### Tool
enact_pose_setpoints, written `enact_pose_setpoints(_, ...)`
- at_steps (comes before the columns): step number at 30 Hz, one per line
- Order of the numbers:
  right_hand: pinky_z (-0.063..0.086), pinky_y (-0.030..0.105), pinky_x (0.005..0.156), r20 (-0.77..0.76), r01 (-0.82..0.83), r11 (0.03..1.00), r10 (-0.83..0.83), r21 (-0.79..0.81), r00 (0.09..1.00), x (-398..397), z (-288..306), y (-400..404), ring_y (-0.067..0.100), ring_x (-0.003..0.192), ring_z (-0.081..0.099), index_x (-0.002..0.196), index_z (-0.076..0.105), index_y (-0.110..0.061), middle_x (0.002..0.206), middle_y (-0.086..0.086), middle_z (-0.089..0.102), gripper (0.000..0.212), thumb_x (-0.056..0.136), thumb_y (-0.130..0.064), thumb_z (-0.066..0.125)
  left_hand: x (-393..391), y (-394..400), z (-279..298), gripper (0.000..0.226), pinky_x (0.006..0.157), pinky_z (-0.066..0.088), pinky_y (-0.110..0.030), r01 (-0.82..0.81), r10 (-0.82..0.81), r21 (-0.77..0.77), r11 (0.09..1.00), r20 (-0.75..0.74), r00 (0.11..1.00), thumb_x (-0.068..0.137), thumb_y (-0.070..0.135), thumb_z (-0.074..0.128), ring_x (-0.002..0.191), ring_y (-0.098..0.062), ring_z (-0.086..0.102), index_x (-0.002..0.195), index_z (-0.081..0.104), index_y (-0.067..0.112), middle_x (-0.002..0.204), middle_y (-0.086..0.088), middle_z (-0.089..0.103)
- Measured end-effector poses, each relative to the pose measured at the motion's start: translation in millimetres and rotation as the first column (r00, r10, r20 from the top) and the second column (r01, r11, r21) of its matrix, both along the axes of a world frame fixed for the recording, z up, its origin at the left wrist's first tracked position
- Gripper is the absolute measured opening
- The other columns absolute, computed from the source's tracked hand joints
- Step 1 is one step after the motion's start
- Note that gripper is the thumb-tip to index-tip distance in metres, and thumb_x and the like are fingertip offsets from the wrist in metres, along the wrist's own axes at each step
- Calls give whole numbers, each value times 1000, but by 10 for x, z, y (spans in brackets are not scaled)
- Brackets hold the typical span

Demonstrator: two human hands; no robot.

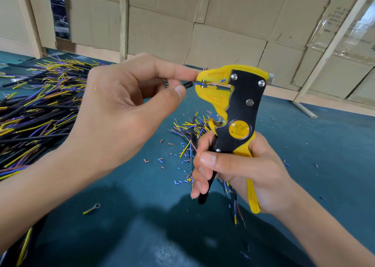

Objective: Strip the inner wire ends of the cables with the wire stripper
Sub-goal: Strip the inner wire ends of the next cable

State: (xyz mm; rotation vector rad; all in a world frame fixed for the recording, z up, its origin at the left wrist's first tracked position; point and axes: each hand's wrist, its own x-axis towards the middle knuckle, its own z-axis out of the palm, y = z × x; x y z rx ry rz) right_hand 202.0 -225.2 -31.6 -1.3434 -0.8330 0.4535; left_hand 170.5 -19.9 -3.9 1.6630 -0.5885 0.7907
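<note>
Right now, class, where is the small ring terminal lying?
In the head view the ring terminal lies alone on the green table, lower left of centre, under the left forearm and apart from the cable pile.

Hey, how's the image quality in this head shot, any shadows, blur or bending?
Head view: wide-angle bending curves the wall posts; a soft dark shadow covers the green table near the bottom; the wire stripper is sharp, while the cable pile at left is slightly smeared.

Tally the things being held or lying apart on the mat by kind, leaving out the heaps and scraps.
Hands: 2, left hand and right hand
Wire stripper: 1
Cable pinched in the left hand, wires in the stripper's head: 1
Ring terminal lying on the mat: 1
Total: 5
</note>
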Motion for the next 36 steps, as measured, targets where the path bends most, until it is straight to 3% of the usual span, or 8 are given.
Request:
enact_pose_setpoints(11,54,47,63,-13,7,1000,-6,27,1000,-10,-55,29,32,56,56,81,65,-6,65,12,55,4,84,-6,67,-23,-30,25,20,55,34,-13,8,-8,-18,1000,-14,1000,90,8,63,53,-4,44,102,73,21,78,1,56)
enact_pose_setpoints(20,53,42,54,-30,38,999,-37,38,999,-69,-58,93,29,44,51,67,56,-4,57,12,48,26,88,-15,67,-33,-29,26,23,54,34,-13,-2,2,16,1000,11,1000,92,5,63,52,-5,42,103,72,23,77,1,54)
enact_pose_setpoints(23,47,34,43,-18,173,985,-173,9,985,-74,-64,93,25,31,44,53,47,-6,44,8,41,43,85,-23,70,-27,-33,27,22,52,33,-14,23,-22,15,1000,-12,1000,91,6,64,52,-7,40,104,73,21,75,3,56)
enact_pose_setpoints(25,44,29,40,-10,249,968,-250,-20,968,-59,-69,83,22,27,39,49,45,-12,40,6,35,44,81,-26,71,-9,-25,18,19,50,31,-15,35,-35,17,999,-52,998,89,8,65,51,-7,38,102,74,18,71,5,56)
enact_pose_setpoints(29,44,28,39,-64,226,970,-232,-94,971,-8,-65,43,20,27,38,52,47,-13,41,6,36,39,81,-19,71,21,71,31,14,47,26,-24,21,-7,88,996,-146,989,85,19,69,49,-17,34,96,77,21,73,-25,56)
enact_pose_setpoints(32,45,28,40,-89,164,979,-176,-120,980,8,-45,22,19,28,38,55,46,-11,42,5,37,37,81,-20,72,31,148,85,12,46,29,-23,29,-4,132,991,-183,983,82,26,75,49,-19,38,92,80,21,77,-28,62)
enact_pose_setpoints(34,45,28,40,-93,144,981,-157,-131,983,6,-33,11,19,28,38,56,46,-10,42,5,37,37,81,-20,72,39,193,114,13,52,42,-44,35,-2,171,985,-189,982,79,30,78,57,-39,51,90,80,24,81,-25,68)
enact_pose_setpoints(36,45,28,41,-97,133,979,-149,-152,984,7,-25,2,19,28,38,56,46,-10,42,4,37,37,80,-20,72,38,234,132,14,69,48,-68,48,-5,216,975,-196,981,78,32,77,72,-51,58,92,80,28,87,-20,71)
